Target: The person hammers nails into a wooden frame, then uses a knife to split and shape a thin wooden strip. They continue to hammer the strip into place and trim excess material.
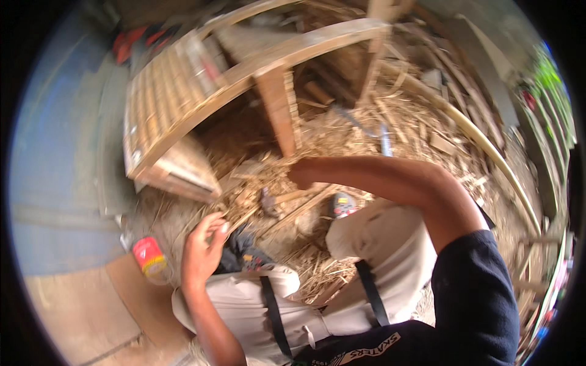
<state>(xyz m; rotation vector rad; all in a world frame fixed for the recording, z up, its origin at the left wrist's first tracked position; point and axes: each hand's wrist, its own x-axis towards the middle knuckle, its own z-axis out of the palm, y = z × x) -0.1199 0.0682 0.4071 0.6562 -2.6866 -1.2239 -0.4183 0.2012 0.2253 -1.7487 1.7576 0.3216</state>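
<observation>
I sit on the ground with my knees in light trousers [378, 244]. My left hand [204, 247] is raised over my left knee, its fingertips pinched on a thin bamboo strip [241, 216] that slants up to the right. My right arm crosses the view and my right hand [302, 174] is curled at the foot of a wooden post [278, 107]. That hand is blurred and its fingers face away, so anything in it is hidden. Bamboo shavings [390, 122] cover the ground around both hands.
A slatted bamboo frame [171, 91] with a curved top rail leans at upper left. A long bent bamboo pole [482, 140] runs along the right. A red and yellow container [149, 256] lies by my left side, beside brown cardboard [91, 305]. My shoe [343, 204] rests in the shavings.
</observation>
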